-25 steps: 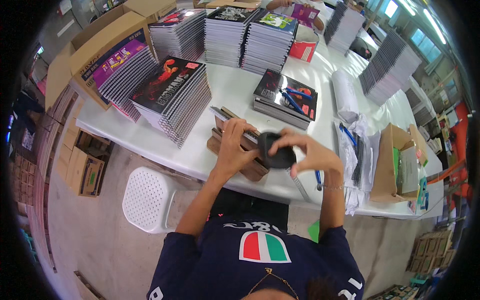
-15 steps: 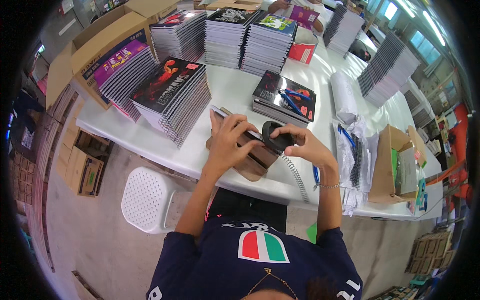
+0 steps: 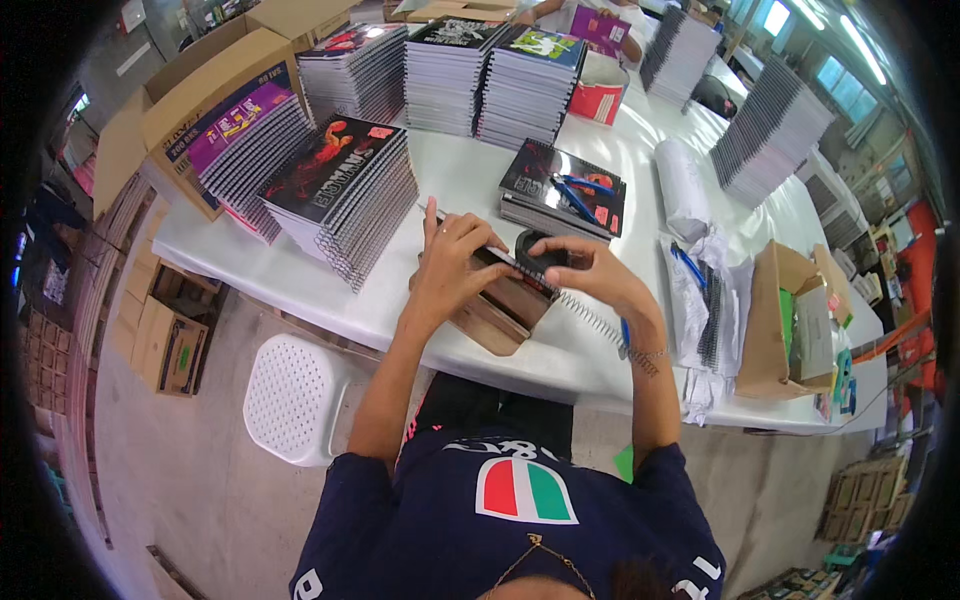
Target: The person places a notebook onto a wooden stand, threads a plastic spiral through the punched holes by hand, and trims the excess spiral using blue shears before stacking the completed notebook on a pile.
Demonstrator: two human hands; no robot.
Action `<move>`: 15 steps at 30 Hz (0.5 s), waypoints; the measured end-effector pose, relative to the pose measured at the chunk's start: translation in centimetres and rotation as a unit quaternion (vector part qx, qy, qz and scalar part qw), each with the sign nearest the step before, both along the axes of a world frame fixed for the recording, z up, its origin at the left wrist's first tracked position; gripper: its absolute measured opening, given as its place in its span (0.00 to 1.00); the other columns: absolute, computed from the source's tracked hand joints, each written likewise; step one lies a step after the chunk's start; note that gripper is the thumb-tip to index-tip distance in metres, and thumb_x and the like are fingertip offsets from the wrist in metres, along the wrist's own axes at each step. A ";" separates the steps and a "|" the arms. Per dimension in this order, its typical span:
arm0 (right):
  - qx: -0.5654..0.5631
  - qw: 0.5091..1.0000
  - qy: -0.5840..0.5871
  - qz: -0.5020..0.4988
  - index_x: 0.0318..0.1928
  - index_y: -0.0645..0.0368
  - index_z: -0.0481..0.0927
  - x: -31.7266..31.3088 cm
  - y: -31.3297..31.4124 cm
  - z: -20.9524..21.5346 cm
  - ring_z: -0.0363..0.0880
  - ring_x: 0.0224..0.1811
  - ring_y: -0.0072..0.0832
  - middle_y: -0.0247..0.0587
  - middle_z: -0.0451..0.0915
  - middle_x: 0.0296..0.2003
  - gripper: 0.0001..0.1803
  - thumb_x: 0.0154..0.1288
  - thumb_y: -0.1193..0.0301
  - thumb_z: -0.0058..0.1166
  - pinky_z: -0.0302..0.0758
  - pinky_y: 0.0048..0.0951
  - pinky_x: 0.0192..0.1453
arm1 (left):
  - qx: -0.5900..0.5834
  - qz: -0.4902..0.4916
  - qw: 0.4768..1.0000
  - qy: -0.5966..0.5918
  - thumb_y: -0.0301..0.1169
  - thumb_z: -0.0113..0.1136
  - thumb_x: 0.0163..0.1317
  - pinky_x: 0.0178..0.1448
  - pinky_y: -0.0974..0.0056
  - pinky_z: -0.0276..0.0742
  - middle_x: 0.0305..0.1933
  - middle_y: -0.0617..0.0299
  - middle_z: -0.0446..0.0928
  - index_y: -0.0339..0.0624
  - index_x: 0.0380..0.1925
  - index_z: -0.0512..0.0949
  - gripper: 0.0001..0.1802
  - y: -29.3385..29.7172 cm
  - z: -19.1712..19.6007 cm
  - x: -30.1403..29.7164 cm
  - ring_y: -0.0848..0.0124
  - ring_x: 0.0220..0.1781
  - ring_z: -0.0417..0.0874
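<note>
My left hand (image 3: 455,262) presses a notebook (image 3: 490,250), seen edge-on, into a brown wooden holder (image 3: 497,322) at the table's front edge. Its index finger points up along the notebook; the thumb lies on the near side. My right hand (image 3: 602,278) has its fingers curled on a thick black ring (image 3: 532,243) at the notebook's right end. A spiral wire coil (image 3: 592,316) runs out from that end, below the right hand. Just beyond lies a short stack of black notebooks (image 3: 535,178) with blue-handled pliers (image 3: 578,196) on top.
Tall stacks of spiral notebooks (image 3: 345,190) stand at the left and back (image 3: 530,85). On the right are a plastic-wrapped roll (image 3: 682,190), bundled coils (image 3: 712,310) and an open carton (image 3: 775,330). A white stool (image 3: 297,400) stands at lower left. Another person's hand (image 3: 630,48) shows at the back.
My right hand and the black ring have moved slightly left and away from me. The coil's loose end has swung up to the right. My left hand stays on the notebook.
</note>
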State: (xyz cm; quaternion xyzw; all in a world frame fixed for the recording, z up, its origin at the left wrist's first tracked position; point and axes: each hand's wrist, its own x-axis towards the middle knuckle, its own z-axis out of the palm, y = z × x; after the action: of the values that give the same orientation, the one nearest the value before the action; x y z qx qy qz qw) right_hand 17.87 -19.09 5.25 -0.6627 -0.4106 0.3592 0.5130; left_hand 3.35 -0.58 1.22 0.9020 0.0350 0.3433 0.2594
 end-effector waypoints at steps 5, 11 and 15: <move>-0.040 0.991 -0.124 -0.016 0.48 0.59 0.83 1.5 0.5 -2.9 0.77 0.41 0.22 0.33 0.81 0.41 0.23 0.56 0.59 0.67 0.72 0.24 0.50 | -0.005 -0.010 1.000 0.008 0.39 0.72 0.44 0.77 0.41 0.34 0.36 0.64 0.72 0.47 0.31 0.81 0.15 -0.1 0.1 0.0 0.63 0.50 0.74; 0.049 0.999 0.006 -0.003 0.45 0.63 0.83 1.2 -0.9 -2.0 0.77 0.44 0.23 0.35 0.83 0.40 0.21 0.57 0.60 0.66 0.71 0.25 0.53 | -0.018 0.005 1.000 -0.001 0.42 0.74 0.41 0.77 0.43 0.36 0.36 0.65 0.73 0.47 0.29 0.80 0.18 -0.2 -0.1 0.3 0.65 0.50 0.75; -0.046 0.995 -0.089 0.002 0.47 0.61 0.82 2.1 0.3 -0.9 0.75 0.46 0.23 0.33 0.81 0.45 0.21 0.56 0.62 0.67 0.70 0.25 0.53 | 0.003 0.003 1.000 0.005 0.44 0.74 0.43 0.77 0.42 0.38 0.35 0.67 0.74 0.48 0.29 0.80 0.18 -0.2 0.3 0.1 0.66 0.48 0.75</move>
State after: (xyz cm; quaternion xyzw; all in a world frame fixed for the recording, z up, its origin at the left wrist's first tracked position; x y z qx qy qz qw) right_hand 19.97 -18.80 4.33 -0.7141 -0.4390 0.3178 0.4430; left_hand 3.47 -0.82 1.51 0.9045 0.0376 0.3394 0.2554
